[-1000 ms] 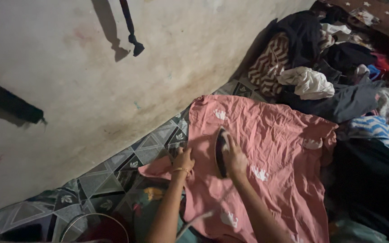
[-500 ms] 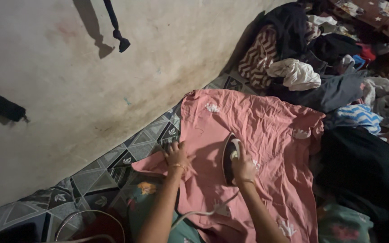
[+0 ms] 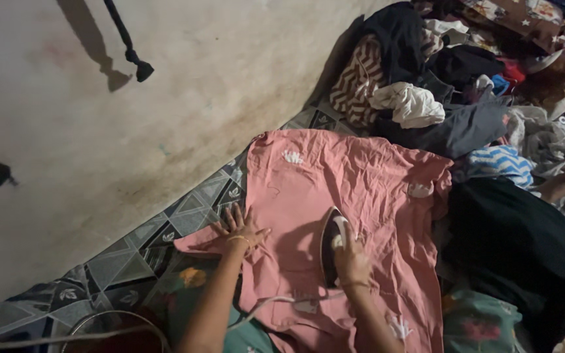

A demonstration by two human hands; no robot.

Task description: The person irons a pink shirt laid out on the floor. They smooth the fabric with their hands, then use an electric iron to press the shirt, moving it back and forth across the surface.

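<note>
A pink garment [image 3: 354, 183] with small white motifs lies spread flat on a patterned floor cloth [image 3: 132, 248]. My right hand [image 3: 350, 258] grips the handle of a dark electric iron [image 3: 329, 245] that rests on the middle of the garment. Its pale cord [image 3: 263, 307] trails back toward me. My left hand [image 3: 238, 229], with a thin bangle at the wrist, presses flat with fingers spread on the garment's left edge, by the sleeve.
A stained pale wall [image 3: 132, 117] runs along the left. A heap of mixed clothes [image 3: 439, 85] fills the upper right, with a white bundle [image 3: 410, 104] and a blue striped piece [image 3: 498, 163]. Dark fabric [image 3: 524, 248] lies to the right. A dark strap [image 3: 129, 42] hangs on the wall.
The iron in my right hand has slid down the garment toward me. My left hand has flattened, fingers spreading on the sleeve edge. The view has shifted left.
</note>
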